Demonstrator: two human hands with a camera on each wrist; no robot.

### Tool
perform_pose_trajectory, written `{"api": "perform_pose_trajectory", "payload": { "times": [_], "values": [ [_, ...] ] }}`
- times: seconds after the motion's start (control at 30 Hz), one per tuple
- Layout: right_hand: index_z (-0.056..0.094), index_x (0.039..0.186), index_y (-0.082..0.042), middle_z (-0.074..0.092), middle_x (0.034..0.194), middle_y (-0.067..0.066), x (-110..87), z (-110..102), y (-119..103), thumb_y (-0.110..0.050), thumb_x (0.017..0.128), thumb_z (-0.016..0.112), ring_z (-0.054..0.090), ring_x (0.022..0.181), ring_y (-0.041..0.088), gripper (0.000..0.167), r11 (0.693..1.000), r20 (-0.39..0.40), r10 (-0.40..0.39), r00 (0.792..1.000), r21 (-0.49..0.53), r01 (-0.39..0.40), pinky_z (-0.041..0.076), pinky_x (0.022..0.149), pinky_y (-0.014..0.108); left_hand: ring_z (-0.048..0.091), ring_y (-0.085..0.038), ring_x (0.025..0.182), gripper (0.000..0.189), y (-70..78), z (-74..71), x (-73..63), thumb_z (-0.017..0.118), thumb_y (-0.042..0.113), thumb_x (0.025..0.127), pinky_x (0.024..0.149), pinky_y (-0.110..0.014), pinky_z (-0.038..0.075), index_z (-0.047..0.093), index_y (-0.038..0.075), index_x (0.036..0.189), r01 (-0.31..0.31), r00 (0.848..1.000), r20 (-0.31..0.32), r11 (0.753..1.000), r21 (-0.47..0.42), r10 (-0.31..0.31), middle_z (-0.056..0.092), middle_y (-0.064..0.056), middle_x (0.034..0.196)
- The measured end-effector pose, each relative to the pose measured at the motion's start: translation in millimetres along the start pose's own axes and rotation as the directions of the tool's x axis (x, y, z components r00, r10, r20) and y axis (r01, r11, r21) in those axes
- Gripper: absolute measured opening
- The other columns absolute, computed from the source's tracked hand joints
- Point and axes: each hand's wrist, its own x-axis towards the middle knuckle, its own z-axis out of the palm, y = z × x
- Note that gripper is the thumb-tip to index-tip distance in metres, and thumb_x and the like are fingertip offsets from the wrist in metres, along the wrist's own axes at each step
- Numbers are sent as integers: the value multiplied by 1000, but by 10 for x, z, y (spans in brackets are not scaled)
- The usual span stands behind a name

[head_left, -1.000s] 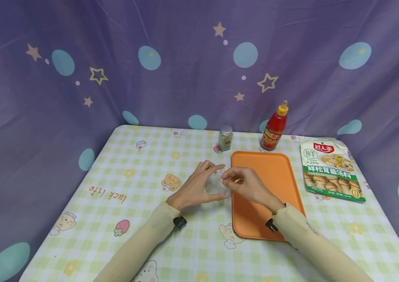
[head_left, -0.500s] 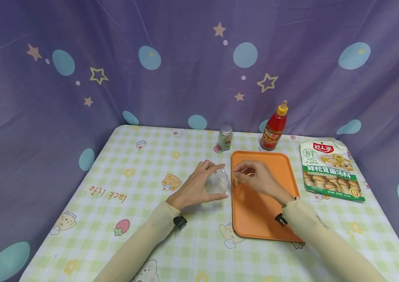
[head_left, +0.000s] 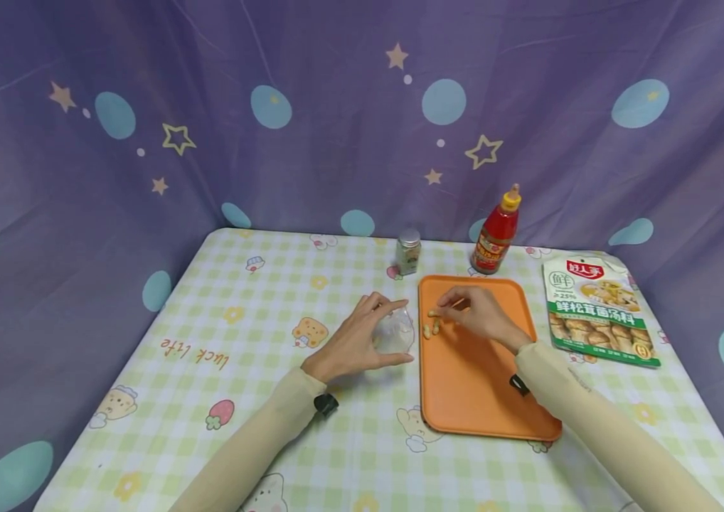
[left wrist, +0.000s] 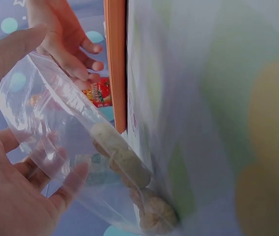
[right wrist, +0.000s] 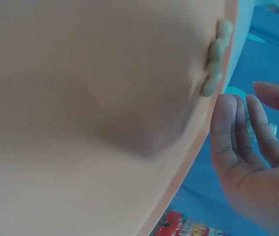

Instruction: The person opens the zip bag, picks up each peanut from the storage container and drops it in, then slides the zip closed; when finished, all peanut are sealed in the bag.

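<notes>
My left hand (head_left: 357,338) holds a clear plastic bag (head_left: 397,329) by its sides, left of the orange tray (head_left: 477,398). In the left wrist view, several unshelled peanuts (left wrist: 127,167) lie inside the bag (left wrist: 56,113), with my thumb and fingers around it. On the tray, near its left edge, are a few more peanuts (head_left: 427,331), which show in a row in the right wrist view as well. My right hand (head_left: 474,313) is just right of those peanuts. Its fingers (right wrist: 223,128) are fairly straight, the thumb stands apart, and nothing is seen between them.
Behind the tray stand a small spice jar (head_left: 408,252) with a silver lid and a red sauce bottle (head_left: 496,235) with a yellow cap. A green and white soup seasoning pouch (head_left: 599,309) lies to the right. A checked cloth (head_left: 259,299) covers the table.
My right hand has moved right, from the bag's mouth to over the tray, and let go of peanuts, which now lie near the left edge. The left hand and bag have stayed put.
</notes>
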Motion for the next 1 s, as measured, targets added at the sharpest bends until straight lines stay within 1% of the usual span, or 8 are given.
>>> {"api": "perform_pose_trajectory", "payload": {
  "times": [0.1, 0.23, 0.3, 0.53, 0.77, 1.0],
  "values": [
    [76, 109, -3, 77, 105, 13, 58, -2, 45, -11, 98, 72, 74, 93, 29, 14, 1000, 14, 14, 1000, -1, -14, 59, 80, 37, 41, -13, 109, 93, -2, 1, -2, 82, 62, 81, 91, -33, 45, 44, 29, 159, 6, 1000, 4, 1000, -4, -6, 53, -6, 130],
    [76, 109, -3, 77, 105, 12, 128, 8, 78, -9, 95, 75, 72, 96, 27, 15, 999, 39, 19, 999, -31, -18, 59, 88, 43, 40, -12, 109, 93, -11, 16, -10, 82, 62, 81, 90, -33, 45, 44, 30, 159, 21, 1000, 12, 1000, -16, -21, 53, -6, 131],
    [76, 108, -4, 78, 104, 11, 161, 18, 92, -10, 94, 77, 72, 96, 26, 15, 999, 57, 20, 998, -47, -18, 58, 90, 45, 40, -11, 109, 92, -14, 26, -16, 82, 62, 81, 89, -32, 45, 44, 31, 159, 23, 1000, 12, 1000, -20, -23, 53, -6, 132],
    [77, 106, -5, 79, 102, 10, 258, 53, 65, -14, 89, 83, 70, 88, 20, 20, 998, 106, 16, 994, -55, -10, 55, 82, 33, 40, -10, 110, 92, -21, 31, -23, 82, 63, 81, 90, -32, 46, 43, 33, 159, 26, 1000, 9, 999, -19, -26, 53, -5, 132],
    [77, 105, -2, 79, 100, 12, 306, 56, 49, -10, 90, 82, 71, 87, 20, 17, 998, 121, -6, 993, -67, 14, 56, 80, 34, 40, -11, 110, 92, -14, 30, -16, 82, 63, 82, 90, -33, 45, 43, 32, 159, 27, 1000, 13, 999, -19, -26, 53, -6, 132],
    [77, 104, -3, 78, 97, 11, 311, 50, 59, -9, 91, 81, 69, 83, 18, 15, 997, 140, -13, 990, -79, 25, 55, 75, 32, 41, -11, 111, 92, -2, 27, -1, 83, 61, 81, 91, -33, 46, 43, 32, 159, 24, 999, 22, 1000, -16, -23, 53, -6, 132]
  ]
}}
